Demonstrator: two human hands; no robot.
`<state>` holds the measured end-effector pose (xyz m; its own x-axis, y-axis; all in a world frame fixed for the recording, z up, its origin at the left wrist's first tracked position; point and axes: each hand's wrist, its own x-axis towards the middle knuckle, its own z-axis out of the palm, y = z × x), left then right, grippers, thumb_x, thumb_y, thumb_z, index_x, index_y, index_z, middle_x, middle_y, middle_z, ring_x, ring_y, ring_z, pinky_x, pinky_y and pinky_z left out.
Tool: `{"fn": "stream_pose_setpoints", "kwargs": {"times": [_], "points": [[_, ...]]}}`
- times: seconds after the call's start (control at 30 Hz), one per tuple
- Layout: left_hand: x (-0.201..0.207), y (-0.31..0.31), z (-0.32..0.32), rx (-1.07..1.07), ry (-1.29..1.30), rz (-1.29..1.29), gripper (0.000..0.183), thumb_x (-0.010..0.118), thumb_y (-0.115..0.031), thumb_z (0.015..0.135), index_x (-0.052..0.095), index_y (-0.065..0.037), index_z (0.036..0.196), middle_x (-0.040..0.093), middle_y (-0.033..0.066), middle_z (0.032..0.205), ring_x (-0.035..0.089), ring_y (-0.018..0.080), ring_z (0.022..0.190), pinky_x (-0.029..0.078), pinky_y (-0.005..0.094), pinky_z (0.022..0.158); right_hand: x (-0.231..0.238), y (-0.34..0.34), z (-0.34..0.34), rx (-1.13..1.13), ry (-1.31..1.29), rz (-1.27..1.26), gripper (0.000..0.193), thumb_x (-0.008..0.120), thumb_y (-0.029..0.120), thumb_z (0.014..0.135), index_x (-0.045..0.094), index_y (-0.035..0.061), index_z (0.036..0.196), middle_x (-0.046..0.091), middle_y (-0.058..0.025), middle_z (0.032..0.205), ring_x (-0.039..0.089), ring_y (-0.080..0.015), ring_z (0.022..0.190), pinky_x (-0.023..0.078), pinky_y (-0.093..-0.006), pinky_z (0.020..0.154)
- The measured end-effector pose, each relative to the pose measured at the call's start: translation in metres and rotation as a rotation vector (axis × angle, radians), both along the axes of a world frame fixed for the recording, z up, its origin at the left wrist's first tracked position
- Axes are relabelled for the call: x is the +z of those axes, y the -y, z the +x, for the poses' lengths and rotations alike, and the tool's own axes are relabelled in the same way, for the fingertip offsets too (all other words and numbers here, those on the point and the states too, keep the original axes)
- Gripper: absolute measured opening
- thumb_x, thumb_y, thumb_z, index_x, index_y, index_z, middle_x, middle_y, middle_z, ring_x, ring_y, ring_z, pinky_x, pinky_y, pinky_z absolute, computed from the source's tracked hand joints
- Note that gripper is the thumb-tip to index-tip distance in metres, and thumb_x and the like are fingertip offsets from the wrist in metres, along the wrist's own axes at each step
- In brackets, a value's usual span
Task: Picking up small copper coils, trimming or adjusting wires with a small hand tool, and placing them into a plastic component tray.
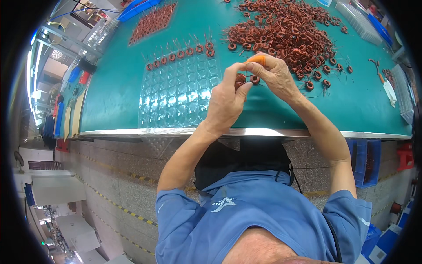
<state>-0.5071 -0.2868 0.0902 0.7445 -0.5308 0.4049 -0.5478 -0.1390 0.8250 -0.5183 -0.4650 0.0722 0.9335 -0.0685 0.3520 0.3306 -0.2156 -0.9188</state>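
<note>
My left hand (224,97) pinches a copper-wound ring coil (240,80) between thumb and fingers, above the green table. Close against it, my right hand (277,77) is closed, its thumb and index finger pressed together just above the coil. An orange piece (257,59) shows at the right index finger; whether it is a finger cover or a handle I cannot tell. What the right fingertips grip is hidden. Another ring coil (254,79) shows beside the held one, under the right hand. To the left lies a clear blister tray (176,94), with several coils (180,54) along its far rows, wires upward.
A large heap of loose coils (285,33) covers the far middle of the table (112,94). A filled tray (151,23) lies far left, beside a blue bin (137,9). An orange-and-white tool (387,88) and stacked clear trays (402,90) lie at the right.
</note>
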Motion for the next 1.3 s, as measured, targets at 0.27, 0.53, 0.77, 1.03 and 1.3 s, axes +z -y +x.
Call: {"fn": "stream_pose_setpoints", "kwargs": {"times": [0.27, 0.53, 0.77, 1.03, 1.3], "points": [[-0.014, 0.010, 0.019, 0.221, 0.367, -0.025, 0.023, 0.060, -0.009, 0.093, 0.055, -0.005, 0.115, 0.063, 0.0082, 0.077, 0.060, 0.0133, 0.059, 0.048, 0.0285, 0.054, 0.014, -0.007, -0.005, -0.422, 0.753, -0.669, 0.014, 0.073, 0.017, 0.081, 0.070, 0.0043, 0.082, 0.063, -0.0048, 0.087, 0.060, -0.0199, 0.082, 0.045, -0.0354, 0.077], [0.001, 0.012, 0.021, -0.033, -0.232, -0.217, 0.018, 0.054, -0.009, 0.096, 0.052, -0.001, 0.113, 0.055, 0.0023, 0.069, 0.058, 0.0111, 0.055, 0.046, 0.0247, 0.049, 0.011, 0.003, -0.008, -0.341, 0.373, -0.423, 0.015, 0.067, 0.018, 0.089, 0.072, 0.0037, 0.090, 0.063, -0.0033, 0.087, 0.058, -0.0115, 0.075, 0.044, -0.0251, 0.060], [0.015, 0.002, 0.024, -0.260, -0.439, -0.298, 0.022, 0.053, -0.011, 0.098, 0.047, -0.001, 0.116, 0.054, 0.0050, 0.075, 0.059, 0.0149, 0.059, 0.048, 0.0256, 0.052, 0.014, 0.003, -0.007, -0.034, -0.106, 0.249, 0.031, 0.060, 0.031, 0.094, 0.071, 0.0018, 0.094, 0.069, -0.0055, 0.092, 0.059, -0.0114, 0.094, 0.042, -0.0293, 0.091], [0.010, -0.010, 0.022, -0.252, -0.277, -0.147, 0.023, 0.049, -0.014, 0.100, 0.046, -0.002, 0.119, 0.051, 0.0039, 0.074, 0.058, 0.0137, 0.060, 0.047, 0.0261, 0.054, 0.029, -0.005, -0.013, -0.129, -0.017, 0.036, 0.031, 0.062, 0.032, 0.092, 0.072, 0.0033, 0.091, 0.068, -0.0042, 0.086, 0.058, -0.0107, 0.085, 0.045, -0.0270, 0.080], [0.002, -0.005, 0.028, -0.234, -0.402, -0.355, 0.028, 0.051, -0.016, 0.100, 0.042, -0.002, 0.122, 0.055, 0.0067, 0.080, 0.060, 0.0156, 0.062, 0.049, 0.0267, 0.055, 0.018, 0.005, -0.009, -0.058, -0.058, 0.069, 0.035, 0.060, 0.036, 0.094, 0.069, 0.0046, 0.108, 0.063, 0.0006, 0.086, 0.055, -0.0060, 0.076, 0.044, -0.0209, 0.064]]}}
